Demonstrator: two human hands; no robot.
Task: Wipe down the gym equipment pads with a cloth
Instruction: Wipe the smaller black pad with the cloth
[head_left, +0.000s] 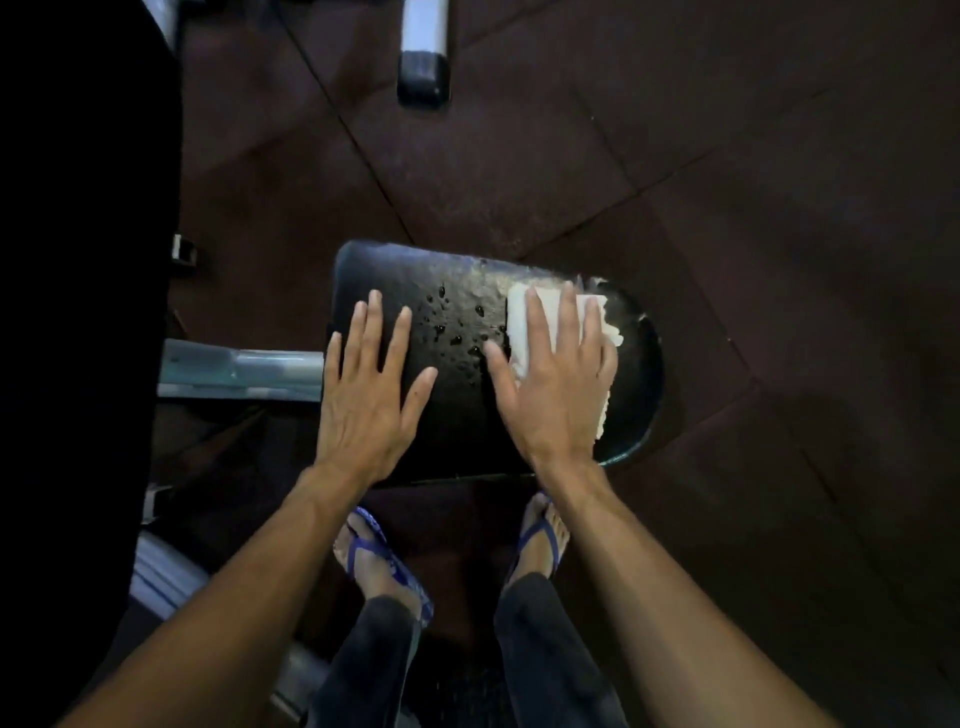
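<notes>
A black seat pad lies in the middle of the view, wet with drops of liquid near its centre. My left hand rests flat on the pad's left part with fingers straight and spread. My right hand presses a white cloth flat onto the pad's right part, fingers straight. The cloth shows above my fingers and along the hand's right edge. Under the palm the cloth is hidden.
A grey metal bar joins the pad from the left. A large black pad fills the left side. Another metal post with a black foot stands at the top. Dark rubber floor tiles surround the pad. My feet in blue sandals stand below.
</notes>
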